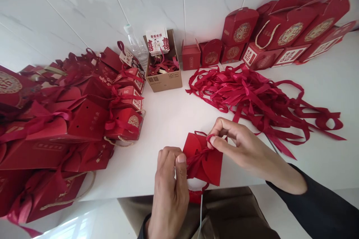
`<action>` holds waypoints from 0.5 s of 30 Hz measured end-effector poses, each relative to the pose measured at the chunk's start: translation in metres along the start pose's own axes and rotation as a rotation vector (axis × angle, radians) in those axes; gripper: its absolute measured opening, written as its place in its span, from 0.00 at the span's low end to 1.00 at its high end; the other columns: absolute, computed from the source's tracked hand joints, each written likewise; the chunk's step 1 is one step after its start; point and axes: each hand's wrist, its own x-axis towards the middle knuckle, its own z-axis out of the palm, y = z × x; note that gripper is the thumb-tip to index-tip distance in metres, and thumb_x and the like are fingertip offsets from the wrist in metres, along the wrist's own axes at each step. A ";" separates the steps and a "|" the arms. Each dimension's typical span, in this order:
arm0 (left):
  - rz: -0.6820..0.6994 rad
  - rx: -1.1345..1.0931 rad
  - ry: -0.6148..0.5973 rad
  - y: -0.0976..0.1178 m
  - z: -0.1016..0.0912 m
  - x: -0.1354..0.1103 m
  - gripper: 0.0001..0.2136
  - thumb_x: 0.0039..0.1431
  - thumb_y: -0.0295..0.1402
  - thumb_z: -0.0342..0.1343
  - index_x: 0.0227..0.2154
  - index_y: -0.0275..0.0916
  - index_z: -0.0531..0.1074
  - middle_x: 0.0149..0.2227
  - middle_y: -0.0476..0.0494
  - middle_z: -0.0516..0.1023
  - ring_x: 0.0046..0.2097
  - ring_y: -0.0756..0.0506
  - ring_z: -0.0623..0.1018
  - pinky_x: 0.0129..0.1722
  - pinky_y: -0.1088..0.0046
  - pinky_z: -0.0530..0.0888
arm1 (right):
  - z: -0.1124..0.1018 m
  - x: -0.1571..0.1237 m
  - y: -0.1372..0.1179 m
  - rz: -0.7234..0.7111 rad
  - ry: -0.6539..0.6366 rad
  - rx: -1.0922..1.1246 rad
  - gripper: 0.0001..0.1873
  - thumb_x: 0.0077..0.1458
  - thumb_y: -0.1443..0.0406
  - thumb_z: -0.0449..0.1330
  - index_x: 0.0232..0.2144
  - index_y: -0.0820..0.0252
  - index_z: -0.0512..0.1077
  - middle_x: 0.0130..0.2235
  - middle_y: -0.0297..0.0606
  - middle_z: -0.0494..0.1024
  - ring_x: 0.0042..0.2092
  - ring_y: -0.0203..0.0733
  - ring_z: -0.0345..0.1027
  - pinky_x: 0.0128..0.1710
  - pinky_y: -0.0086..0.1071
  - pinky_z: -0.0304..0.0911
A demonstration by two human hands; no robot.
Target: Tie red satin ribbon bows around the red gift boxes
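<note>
A small red gift box sits near the table's front edge, its curved top flaps folded together. Across those flaps runs a red ribbon, looped into what looks like a bow. My left hand is closed at the box's left side, thumb pressed against the curled fingers on the ribbon. At the upper right of the box, my right hand pinches a loop of the same ribbon between thumb and fingers. A red cord shows at the box's front and back edges.
Many red boxes tied with ribbon are heaped at the left. Loose red ribbons lie at right. A cardboard box holding cards, a clear plastic bottle and more red boxes stand along the wall.
</note>
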 end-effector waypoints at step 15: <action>0.074 0.097 -0.016 0.005 0.002 0.008 0.05 0.68 0.28 0.54 0.35 0.43 0.72 0.41 0.45 0.72 0.44 0.44 0.73 0.42 0.68 0.72 | -0.002 -0.012 0.014 -0.444 0.169 -0.466 0.06 0.70 0.68 0.56 0.39 0.53 0.70 0.39 0.35 0.78 0.43 0.47 0.73 0.56 0.53 0.60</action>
